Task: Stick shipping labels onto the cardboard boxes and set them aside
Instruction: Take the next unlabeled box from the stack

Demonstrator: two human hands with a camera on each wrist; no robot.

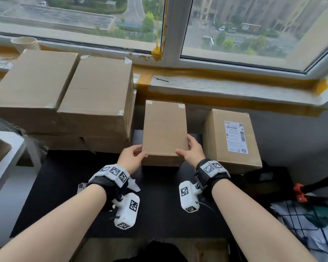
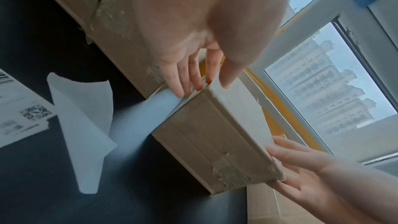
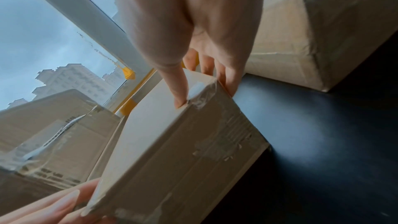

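A plain brown cardboard box (image 1: 165, 129) with no label stands in the middle of the black table (image 1: 64, 186), below the window sill. My left hand (image 1: 140, 151) grips its near left corner, thumb on top and fingers (image 2: 183, 81) down the left side. At the near right corner my right hand (image 1: 184, 148) holds it the same way, thumb (image 3: 181, 91) on the top face and fingers on the right side. Tape strips cross the box's front face (image 3: 215, 151). A stack of printed shipping labels (image 2: 23, 113) lies on the table by my left wrist.
A box (image 1: 231, 144) bearing a white label (image 1: 235, 137) stands just right of the held one. Large boxes (image 1: 95, 95) are stacked at the left. A curled white backing sheet (image 2: 81, 117) lies beside the labels. Clutter and a wire rack (image 1: 311, 224) fill the right edge.
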